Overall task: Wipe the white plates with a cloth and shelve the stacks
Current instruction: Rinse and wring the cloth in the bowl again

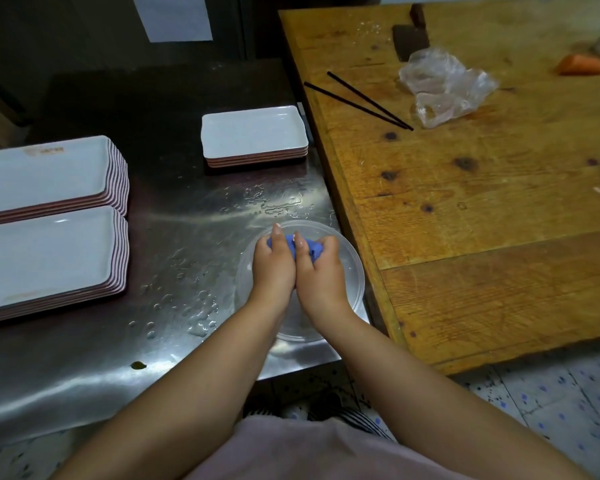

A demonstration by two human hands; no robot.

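- Left hand: clenched round the near end of the blue cloth, over the clear plastic bowl.
- Right hand: grasping the other end of the same cloth, pressed against the left hand; the pose reads as wringing.
- Blue cloth: bunched into a short wad between the two hands, above the bowl; its long axis runs roughly left to right across the view, one end poking out past the right hand's fingers.
- Bowl: stands at the near right corner of the steel counter, just beside the wooden table; whether it holds water cannot be told for certain.
- Small plate stack: a few white rectangular plates, far side of the counter, long axis left to right.
- Far large stack and near large stack: at the counter's left, one behind the other, long axes left to right, well apart from the hands.
- Counter surface: water droplets around the bowl.
- Progress, as judged: the cloth is being prepared; no plate is under the cloth now. Which stacks are wiped cannot be told. All three stacks sit on the counter, so shelving is left; no shelf is in view.
- Wooden table: chopsticks and a crumpled plastic bag.
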